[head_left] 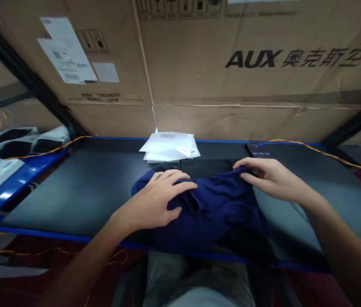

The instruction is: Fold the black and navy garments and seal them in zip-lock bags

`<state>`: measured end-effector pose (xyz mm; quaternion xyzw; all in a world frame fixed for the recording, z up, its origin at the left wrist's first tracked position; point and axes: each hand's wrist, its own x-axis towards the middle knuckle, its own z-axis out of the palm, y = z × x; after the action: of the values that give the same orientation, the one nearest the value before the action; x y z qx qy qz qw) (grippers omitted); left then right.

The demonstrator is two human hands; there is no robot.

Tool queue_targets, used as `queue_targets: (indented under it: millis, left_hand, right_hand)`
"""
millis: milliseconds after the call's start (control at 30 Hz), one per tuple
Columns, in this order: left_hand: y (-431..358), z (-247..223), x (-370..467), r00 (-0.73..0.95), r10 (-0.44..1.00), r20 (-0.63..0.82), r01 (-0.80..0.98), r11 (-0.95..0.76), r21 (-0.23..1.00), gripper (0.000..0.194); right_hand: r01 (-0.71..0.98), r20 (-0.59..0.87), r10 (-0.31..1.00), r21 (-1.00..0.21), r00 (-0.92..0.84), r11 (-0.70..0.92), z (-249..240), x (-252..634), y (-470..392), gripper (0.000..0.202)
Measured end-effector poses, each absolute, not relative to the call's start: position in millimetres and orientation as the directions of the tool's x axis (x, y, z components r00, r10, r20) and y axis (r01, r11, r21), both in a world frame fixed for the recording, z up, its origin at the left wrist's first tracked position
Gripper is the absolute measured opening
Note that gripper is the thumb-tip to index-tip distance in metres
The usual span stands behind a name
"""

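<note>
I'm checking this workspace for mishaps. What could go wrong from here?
The dark blue cloth lies bunched near the front edge of the table, so it could slip off. The phone lies just beyond the right hand, which might knock it. The uneven stack of white bags sits close behind the cloth and could get pushed askew.
</note>
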<state>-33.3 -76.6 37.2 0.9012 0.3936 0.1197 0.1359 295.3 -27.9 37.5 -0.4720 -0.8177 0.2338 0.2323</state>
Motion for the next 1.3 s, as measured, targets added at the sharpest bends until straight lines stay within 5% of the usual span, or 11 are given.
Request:
queue_targets:
  millis: [133,333,433,567,733,867,1000,1200,1300]
  left_hand:
    - [-43.9,27.7,-5.6,0.610,0.781,0.133,0.686,-0.604,0.406,0.021]
    - [-4.0,22.1,-7.5,0.294,0.944,0.151,0.921,-0.322,0.220,0.039]
    - [-22.1,30.4,-19.0,0.358,0.911,0.204,0.883,-0.401,0.243,0.039]
    - [-71.8,43.6,-35.5,0.634,0.768,0.093,0.679,-0.610,0.407,0.019]
    - [-111.4,38.3,-49.9,0.677,0.735,-0.035,0.684,-0.610,0.400,0.011]
    - [-116.1,42.8,-62.5,0.676,0.735,-0.038,0.671,-0.594,0.444,0.012]
    - [-114.4,61.8,-71.0,0.660,0.751,-0.023,0.659,-0.564,0.499,0.015]
    - [-112.6,59.2,-74.3,0.675,0.709,-0.203,0.717,-0.566,0.407,0.033]
    - [-113.2,47.0,-79.5,0.663,0.728,-0.176,0.727,-0.569,0.384,0.039]
  right_hand:
    - [0.719,0.209,0.913,-0.564,-0.350,0.405,27.3,298.9,-14.4,0.029]
    - [0.816,0.356,0.924,-0.487,-0.139,0.310,6.8,310.7,2.4,0.051]
    - [0.802,0.379,0.871,-0.387,-0.312,0.456,1.9,315.1,-0.8,0.058]
    - [0.755,0.281,0.819,-0.323,-0.500,0.571,-1.3,321.0,-2.7,0.041]
    - [0.701,0.294,0.865,-0.506,-0.407,0.502,15.6,315.5,-0.2,0.034]
    - [0.668,0.161,0.963,-0.696,-0.215,0.265,41.5,303.7,1.8,0.048]
    - [0.704,0.249,0.969,-0.690,0.008,0.171,41.6,293.7,22.2,0.054]
    - [0.792,0.406,0.893,-0.472,-0.195,0.388,30.5,285.8,-3.9,0.052]
    - [0.698,0.066,0.836,-0.516,-0.545,0.496,37.1,291.0,-56.0,0.041]
